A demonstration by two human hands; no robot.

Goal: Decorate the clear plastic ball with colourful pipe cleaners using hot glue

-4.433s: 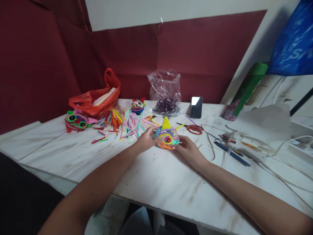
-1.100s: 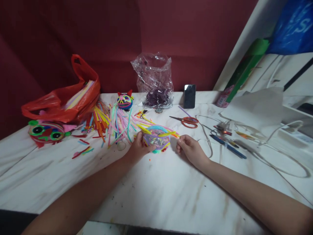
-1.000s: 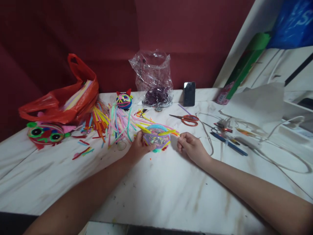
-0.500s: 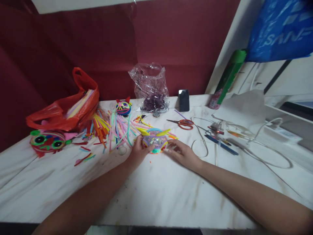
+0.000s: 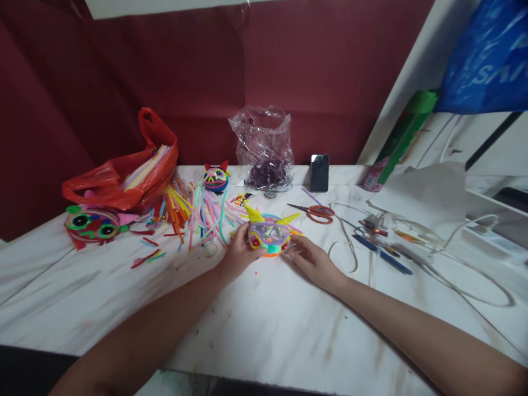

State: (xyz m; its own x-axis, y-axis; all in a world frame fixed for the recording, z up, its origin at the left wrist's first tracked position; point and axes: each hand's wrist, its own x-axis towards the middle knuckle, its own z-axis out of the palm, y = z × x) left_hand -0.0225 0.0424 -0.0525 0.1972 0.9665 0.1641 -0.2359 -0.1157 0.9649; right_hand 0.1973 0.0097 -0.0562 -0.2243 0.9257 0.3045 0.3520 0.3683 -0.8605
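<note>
Between my hands, low over the marble-patterned table (image 5: 247, 308), is a pipe-cleaner animal head (image 5: 269, 234). It has two yellow horns, red eyes ringed in yellow, a teal nose and a shiny patterned forehead. My left hand (image 5: 241, 250) grips its left side, the thumb across the lower front. At its lower right, my right hand (image 5: 315, 261) holds the edge with curled fingers; the fingertips are partly hidden. Behind it lies a spread of loose pipe cleaners (image 5: 206, 214). Orange-handled scissors (image 5: 319, 213) rest to the right, beyond my right hand.
Two more animal heads, one green-eyed (image 5: 93, 225) and one red-eared (image 5: 216, 177), sit left and back. A red plastic bag (image 5: 119, 179), a clear bag (image 5: 268, 148) and a phone (image 5: 319, 172) stand behind. Cables and a blue pen (image 5: 383, 254) lie at right.
The animal head has tipped up, so its face and eyes now show more and its horns stand higher. Both hands stay on it. The whole view has shifted slightly.
</note>
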